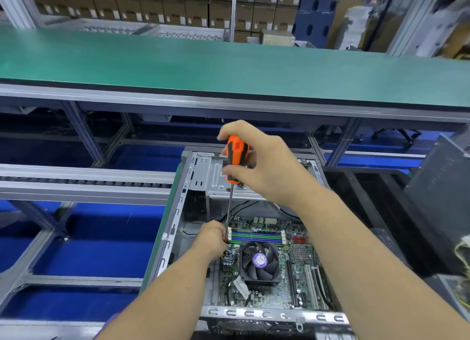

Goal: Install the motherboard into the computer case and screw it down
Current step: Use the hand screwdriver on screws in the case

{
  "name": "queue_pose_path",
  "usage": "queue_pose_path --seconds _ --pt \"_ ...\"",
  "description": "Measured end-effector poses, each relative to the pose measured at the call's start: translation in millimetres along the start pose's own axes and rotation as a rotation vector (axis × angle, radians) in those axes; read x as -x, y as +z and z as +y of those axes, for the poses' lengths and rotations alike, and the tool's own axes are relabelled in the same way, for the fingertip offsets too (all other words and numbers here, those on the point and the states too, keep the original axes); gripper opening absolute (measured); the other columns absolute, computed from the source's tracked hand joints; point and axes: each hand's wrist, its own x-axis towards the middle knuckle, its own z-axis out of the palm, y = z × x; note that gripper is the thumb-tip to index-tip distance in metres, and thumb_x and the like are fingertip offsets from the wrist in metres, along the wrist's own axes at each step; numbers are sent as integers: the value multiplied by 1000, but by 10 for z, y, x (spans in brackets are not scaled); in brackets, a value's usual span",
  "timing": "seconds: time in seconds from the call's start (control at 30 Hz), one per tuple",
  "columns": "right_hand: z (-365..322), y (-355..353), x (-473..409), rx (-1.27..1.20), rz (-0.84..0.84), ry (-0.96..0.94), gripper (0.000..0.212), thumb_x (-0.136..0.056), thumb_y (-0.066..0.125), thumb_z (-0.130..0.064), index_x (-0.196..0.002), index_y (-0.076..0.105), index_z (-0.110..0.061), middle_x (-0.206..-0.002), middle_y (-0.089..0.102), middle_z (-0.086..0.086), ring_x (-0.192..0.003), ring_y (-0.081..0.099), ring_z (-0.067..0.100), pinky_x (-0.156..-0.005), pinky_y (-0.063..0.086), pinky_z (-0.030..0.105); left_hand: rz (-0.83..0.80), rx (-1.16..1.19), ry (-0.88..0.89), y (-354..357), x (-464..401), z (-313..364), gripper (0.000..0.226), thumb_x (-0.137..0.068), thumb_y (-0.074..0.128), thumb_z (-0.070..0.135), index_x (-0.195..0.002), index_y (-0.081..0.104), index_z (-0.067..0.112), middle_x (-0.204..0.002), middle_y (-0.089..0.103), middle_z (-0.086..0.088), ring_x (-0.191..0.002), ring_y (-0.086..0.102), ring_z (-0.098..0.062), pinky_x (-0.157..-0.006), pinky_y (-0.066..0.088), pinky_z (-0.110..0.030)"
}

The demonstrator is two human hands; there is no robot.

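A green motherboard with a black CPU fan lies inside the open grey computer case. My right hand grips the orange and black handle of a screwdriver, held upright above the board's far left corner. Its thin shaft runs down to my left hand, whose fingers pinch the shaft near its tip beside the memory slots. The tip and any screw are hidden behind my left hand.
A green conveyor belt crosses behind the case on an aluminium frame. A roller rail runs at left over blue flooring. A dark grey panel stands at right. Stacked cartons fill the background.
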Motion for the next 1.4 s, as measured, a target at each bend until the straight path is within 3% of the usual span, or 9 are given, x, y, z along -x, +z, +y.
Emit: queue_pose_path --seconds 0.17,0.3,0.43,0.5,0.57,0.73,0.97,1.17,1.4 --pt "-10 -43 -29 4 -18 -18 45 -84 74 -9 -113 55 -37 -96 64 2 -85 64 26 -78 58 44 -4 -28 46 9 1 -9 25 -87 60 0 -67 57 14 -89 60 -7 -81 56 -20 -79 51 -25" --pt "13 -20 -2 139 139 -42 37 -81 86 -22 -106 58 -19 -73 54 -13 -67 51 3 -65 43 14 -11 -40 78 20 -20 -36 15 -88 59 -2 -89 72 4 -92 60 -7 -82 55 -18 -79 49 -21" --pt "35 -53 42 -61 -13 16 55 -87 72 -4 -132 52 -29 -98 65 6 -104 66 30 -79 57 40 -9 -46 80 12 -21 -37 13 -88 61 0 -84 69 9 -95 60 -8 -83 55 -20 -84 52 -26" --pt "39 -60 41 -38 36 24 52 -85 78 -8 -125 54 -31 -97 67 9 -92 70 31 -78 60 46 -8 -40 86 11 -23 -41 14 -88 59 -1 -90 72 3 -97 63 -10 -82 55 -20 -86 52 -27" --pt "38 -45 45 35 118 25 48 -82 85 -18 -117 54 -29 -88 66 5 -76 69 26 -73 60 46 -17 -31 85 3 -7 -31 14 -87 59 -3 -88 72 2 -99 65 -12 -82 55 -20 -87 53 -28" --pt "26 9 51 45 139 4 45 -84 83 -18 -116 52 -25 -84 62 11 -74 63 35 -70 58 49 5 -13 83 -17 29 -16 39 -87 57 -5 -56 47 18 -89 57 -9 -80 52 -20 -83 53 -28" --pt "46 36 74 39 141 -17 45 -84 82 -17 -115 51 -25 -82 60 9 -74 60 35 -71 57 50 -8 -16 86 -32 53 -16 22 -88 57 -3 -72 59 12 -92 60 -9 -82 54 -21 -83 53 -29" --pt "116 1 110 37 223 15 45 -82 85 -22 -112 51 -24 -78 60 -5 -72 59 29 -72 57 46 32 56 83 4 57 -63 41 -86 69 2 -56 49 20 -81 59 -4 -76 56 -18 -65 44 -23" --pt "10 88 39 88 168 -41 51 -83 84 -20 -125 55 -21 -85 61 0 -76 54 24 -77 53 39 91 79 168 -154 116 -48 25 -79 81 15 -63 63 13 -68 59 3 -64 55 -12 -52 38 -14"
